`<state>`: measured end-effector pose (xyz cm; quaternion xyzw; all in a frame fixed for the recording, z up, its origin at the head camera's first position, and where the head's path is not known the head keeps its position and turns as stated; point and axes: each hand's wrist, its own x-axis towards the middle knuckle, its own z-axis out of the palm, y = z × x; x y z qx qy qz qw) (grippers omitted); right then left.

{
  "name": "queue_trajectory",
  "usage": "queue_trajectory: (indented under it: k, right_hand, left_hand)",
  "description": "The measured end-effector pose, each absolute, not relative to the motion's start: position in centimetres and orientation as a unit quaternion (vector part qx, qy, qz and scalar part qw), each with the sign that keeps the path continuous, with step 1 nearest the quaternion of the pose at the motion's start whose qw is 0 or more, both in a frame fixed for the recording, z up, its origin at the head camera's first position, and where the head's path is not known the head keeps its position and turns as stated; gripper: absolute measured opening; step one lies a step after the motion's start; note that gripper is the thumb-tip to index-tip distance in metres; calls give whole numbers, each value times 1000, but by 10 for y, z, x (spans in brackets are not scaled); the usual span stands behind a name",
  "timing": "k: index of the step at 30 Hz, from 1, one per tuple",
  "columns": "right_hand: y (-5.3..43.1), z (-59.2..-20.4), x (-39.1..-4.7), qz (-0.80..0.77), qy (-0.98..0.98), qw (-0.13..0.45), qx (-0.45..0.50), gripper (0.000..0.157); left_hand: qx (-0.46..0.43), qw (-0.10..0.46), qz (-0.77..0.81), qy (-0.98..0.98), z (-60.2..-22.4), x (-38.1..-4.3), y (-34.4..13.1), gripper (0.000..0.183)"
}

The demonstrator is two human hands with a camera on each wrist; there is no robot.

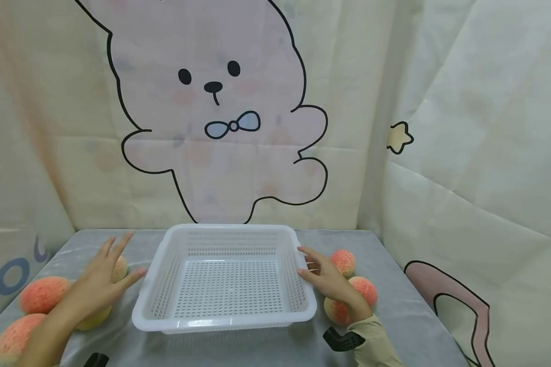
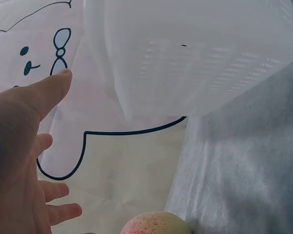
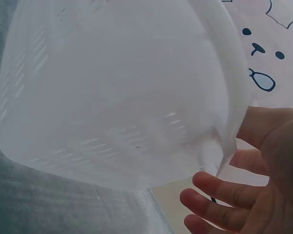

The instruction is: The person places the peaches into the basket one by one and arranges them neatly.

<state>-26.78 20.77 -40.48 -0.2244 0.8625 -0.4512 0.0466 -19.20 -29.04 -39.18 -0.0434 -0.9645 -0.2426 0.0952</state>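
Note:
A white plastic basket point(image 1: 225, 322) with slotted walls and a perforated bottom stands on the grey-covered table, holding nothing. My left hand point(image 1: 94, 283) hovers off its left side, fingers spread and apart from the rim; the left wrist view shows the hand point(image 2: 24, 141) with a gap to the basket wall point(image 2: 195, 53). At the right rim, my right hand point(image 1: 326, 278) has thumb and index fingertips touching the edge. Its other fingers point(image 3: 224, 212) extend loosely below the rim in the right wrist view, where the rim point(image 3: 229, 63) hides the thumb tip.
Left of the basket lie several pink-and-yellow peaches, among them a peach point(image 1: 43, 294) beside my left wrist and a lower peach point(image 1: 18, 336). Three more, including a peach point(image 1: 343, 261), lie by my right hand. A printed curtain point(image 1: 349, 168) closes off the back.

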Motion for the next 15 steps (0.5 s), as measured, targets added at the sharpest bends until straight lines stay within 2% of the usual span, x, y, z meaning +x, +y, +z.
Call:
queue_trajectory:
  k: [4, 12, 15]
  right_hand:
    - [211, -408, -270, -468, 849, 53, -240, 60]
    - [215, -412, -273, -494, 826, 71, -263, 59]
    - [213, -412, -274, -493, 823, 71, -274, 59]
  left_hand:
    - [-43, 106, -269, -956, -389, -191, -294, 92]
    - [-40, 91, -339, -936, -380, -188, -303, 89]
    - [-55, 97, -359, -927, -379, -186, -310, 82]
